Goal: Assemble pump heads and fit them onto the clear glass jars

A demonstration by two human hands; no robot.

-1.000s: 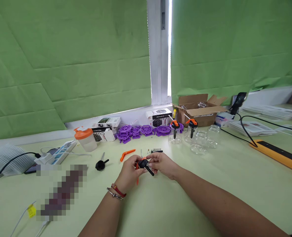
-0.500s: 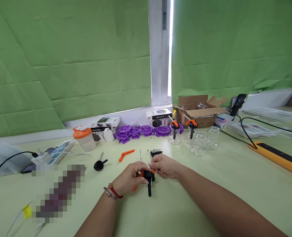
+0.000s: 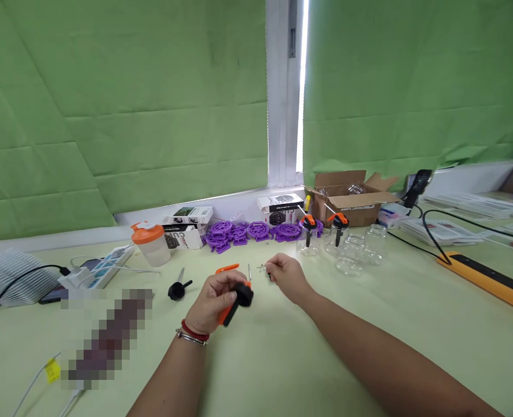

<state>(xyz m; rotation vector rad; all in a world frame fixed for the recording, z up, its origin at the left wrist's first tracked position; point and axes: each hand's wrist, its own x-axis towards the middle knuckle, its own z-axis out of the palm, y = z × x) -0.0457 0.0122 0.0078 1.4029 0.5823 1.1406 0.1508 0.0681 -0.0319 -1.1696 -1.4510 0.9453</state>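
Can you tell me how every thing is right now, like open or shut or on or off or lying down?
Left hand: gripping a black-and-orange piece
Right hand: down by small parts, grip unclear
Loose black piece: lying on the table
Orange part: lying down, partly hidden
Cup: lid on
Cardboard box: open
Two jars: tops on
Other jars: no tops
Green covers: hanging down

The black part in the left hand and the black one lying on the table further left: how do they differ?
The held part is in the left hand; the lying part rests on the tabletop, untouched. Orange shows beside the held part's black; the lying part shows black with a pale stem. Both have a rounded black body and a black arm.
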